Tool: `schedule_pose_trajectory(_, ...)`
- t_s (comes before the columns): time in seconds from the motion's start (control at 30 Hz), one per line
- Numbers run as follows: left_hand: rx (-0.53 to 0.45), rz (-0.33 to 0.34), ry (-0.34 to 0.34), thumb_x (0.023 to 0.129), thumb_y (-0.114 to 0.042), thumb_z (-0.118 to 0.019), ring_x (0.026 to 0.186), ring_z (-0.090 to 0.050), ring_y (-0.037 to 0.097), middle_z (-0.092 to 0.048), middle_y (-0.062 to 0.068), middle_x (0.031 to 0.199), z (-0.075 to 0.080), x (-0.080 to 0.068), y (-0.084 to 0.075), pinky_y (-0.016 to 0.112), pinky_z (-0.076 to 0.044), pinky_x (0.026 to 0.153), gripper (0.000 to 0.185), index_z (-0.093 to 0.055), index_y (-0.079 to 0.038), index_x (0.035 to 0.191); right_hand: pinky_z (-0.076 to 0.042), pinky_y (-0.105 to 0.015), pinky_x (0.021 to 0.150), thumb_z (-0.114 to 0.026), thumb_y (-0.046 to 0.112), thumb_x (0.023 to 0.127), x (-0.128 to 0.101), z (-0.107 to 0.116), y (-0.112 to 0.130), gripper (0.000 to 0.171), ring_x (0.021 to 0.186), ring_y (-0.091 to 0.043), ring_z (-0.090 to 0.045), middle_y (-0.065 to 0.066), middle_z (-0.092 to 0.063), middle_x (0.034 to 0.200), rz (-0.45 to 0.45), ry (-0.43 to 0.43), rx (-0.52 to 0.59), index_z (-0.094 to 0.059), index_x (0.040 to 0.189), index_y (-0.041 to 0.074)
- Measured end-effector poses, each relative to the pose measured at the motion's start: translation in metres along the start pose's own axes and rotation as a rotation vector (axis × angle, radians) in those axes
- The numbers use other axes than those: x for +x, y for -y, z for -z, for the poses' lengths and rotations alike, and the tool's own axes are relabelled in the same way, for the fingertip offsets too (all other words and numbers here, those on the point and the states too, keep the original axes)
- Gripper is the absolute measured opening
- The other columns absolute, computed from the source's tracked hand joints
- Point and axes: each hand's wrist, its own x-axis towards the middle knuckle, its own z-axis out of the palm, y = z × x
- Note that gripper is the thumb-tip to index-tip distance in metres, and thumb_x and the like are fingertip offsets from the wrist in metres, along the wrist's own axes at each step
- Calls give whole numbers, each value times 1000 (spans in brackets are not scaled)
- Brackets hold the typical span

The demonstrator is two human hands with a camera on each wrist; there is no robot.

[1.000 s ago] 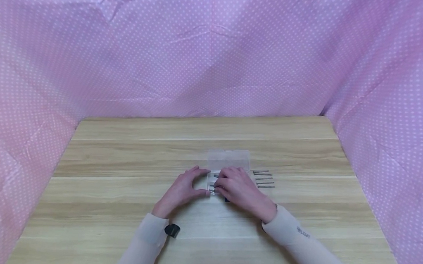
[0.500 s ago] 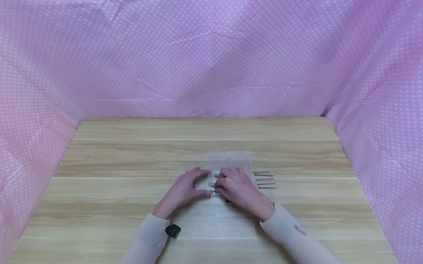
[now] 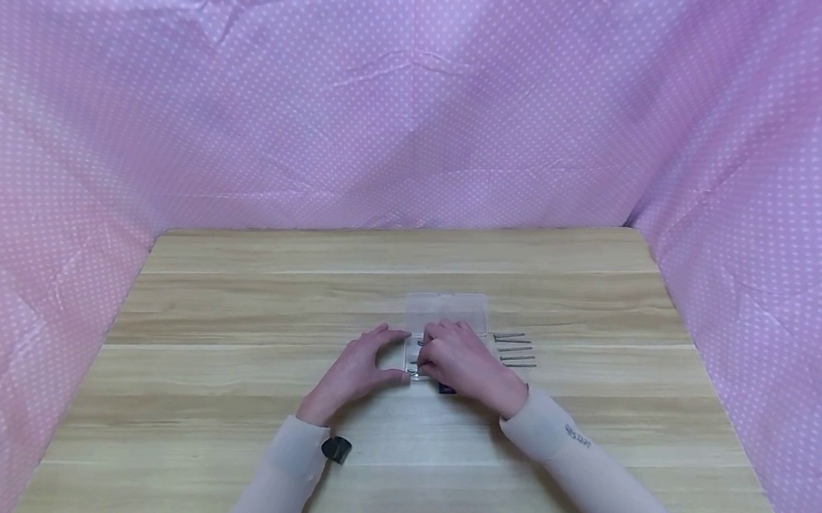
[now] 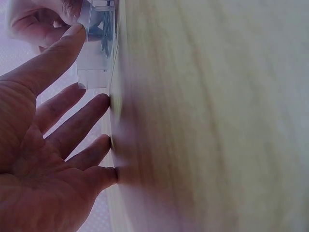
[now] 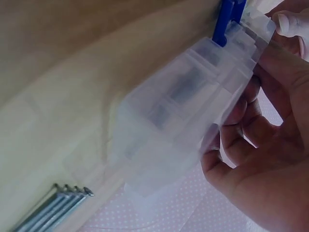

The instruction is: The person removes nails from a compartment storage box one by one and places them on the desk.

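A small clear plastic box (image 3: 412,359) with its lid (image 3: 446,311) folded open lies mid-table. My left hand (image 3: 357,367) brackets its left side. Its thumb (image 4: 72,41) touches the box (image 4: 96,48) while the straight fingers (image 4: 99,104) rest on the wood. My right hand (image 3: 462,363) covers the box from the right, and its fingers (image 5: 251,116) curl round the wall of the box (image 5: 178,121). A blue clasp (image 5: 224,19) shows at the box's front. Several steel nails (image 3: 515,350) lie in a row just right of the box, also the nails (image 5: 53,208) in the right wrist view.
The wooden table (image 3: 230,339) is walled on three sides by a pink dotted cloth (image 3: 408,111). A small black wrist-camera mount (image 3: 335,448) sits at my left sleeve.
My right forearm has swung slightly to the left and the right hand has crept a little further over the box. The left hand and the loose nails have not moved.
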Motion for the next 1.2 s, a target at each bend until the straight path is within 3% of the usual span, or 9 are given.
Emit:
schedule_pose_trajectory(0.57,-2,-1,-9,85,-37,-86,151,-33,38,-44,15,160,-2,-2,0,61,-28,121,69,-60,-19,146,-39,-31,70,-81,19,88,8,3,1,8,81,-16,-50,8,-58,84,30,75,-66,-82,82,24)
schedule_pose_trajectory(1.2,-6,-5,-10,87,-38,-84,152,-32,35,-45,13,159,-2,-3,1,62,-26,121,67,-59,-20,147,-45,-36,77,-75,22,95,-1,2,1,5,87,-15,-58,7,-61,91,36,31,-6,-78,91,20)
